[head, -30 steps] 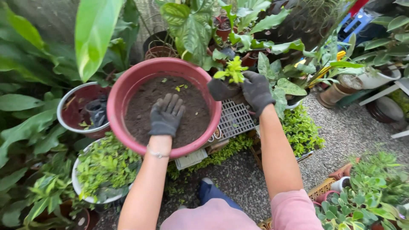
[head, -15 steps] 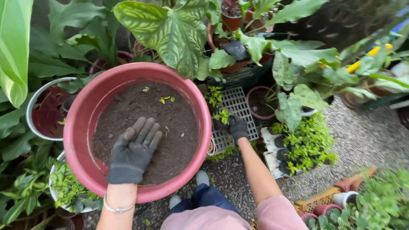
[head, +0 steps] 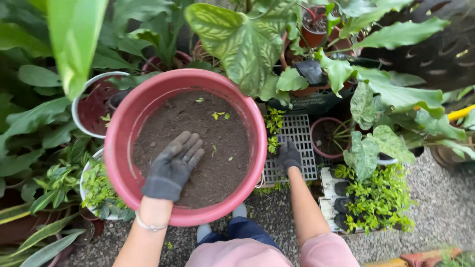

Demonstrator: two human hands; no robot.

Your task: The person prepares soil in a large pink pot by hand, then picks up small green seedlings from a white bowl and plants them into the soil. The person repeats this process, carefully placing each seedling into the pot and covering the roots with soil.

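A large red pot (head: 118,148) filled with dark soil (head: 217,143) sits in front of me. My left hand (head: 173,165), in a dark glove, lies flat on the soil with fingers spread and holds nothing. My right hand (head: 289,154), also gloved, is low on a white grid tray (head: 302,133) just right of the pot. Its fingers curl around the base of a small yellow-green seedling (head: 272,144) that stands on the tray. A second small seedling (head: 273,118) stands just behind it.
Large leafy plants (head: 242,44) hang over the pot's far rim. A white-rimmed pot (head: 86,94) stands at left and a pot of small greens (head: 96,190) at lower left. A red-rimmed pot (head: 329,136) and a tray of seedlings (head: 378,200) stand at right on gravel (head: 440,207).
My right hand brought the seedling down from beside the pot's far rim onto the grid tray. My left hand stayed flat on the soil. The camera came closer.
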